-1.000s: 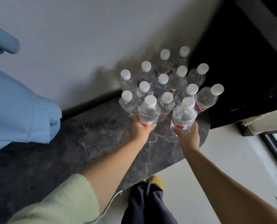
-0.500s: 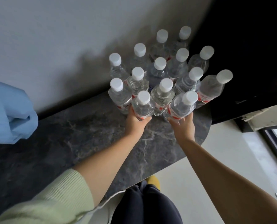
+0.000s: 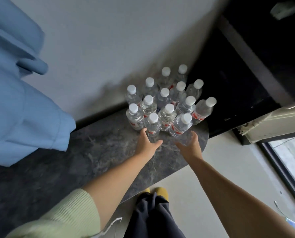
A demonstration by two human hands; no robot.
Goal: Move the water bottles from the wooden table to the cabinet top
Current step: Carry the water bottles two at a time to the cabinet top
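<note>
Several clear water bottles with white caps and red labels stand clustered on the dark marbled cabinet top (image 3: 91,152) by the wall. The two nearest the front are one bottle (image 3: 152,125) at the left and another (image 3: 180,125) at the right. My left hand (image 3: 147,143) is just below the left one, fingers spread, fingertips at its base. My right hand (image 3: 189,146) is just below the right one, open and empty, apart from it.
A light blue garment (image 3: 23,109) hangs over the cabinet top at the left. A black panel (image 3: 246,74) rises right behind the bottles. The cabinet top's rounded end (image 3: 200,152) lies beside my right hand, with pale floor (image 3: 220,177) below.
Both hands held the two front bottles and set them down against the cluster; now both have let go and pulled back slightly.
</note>
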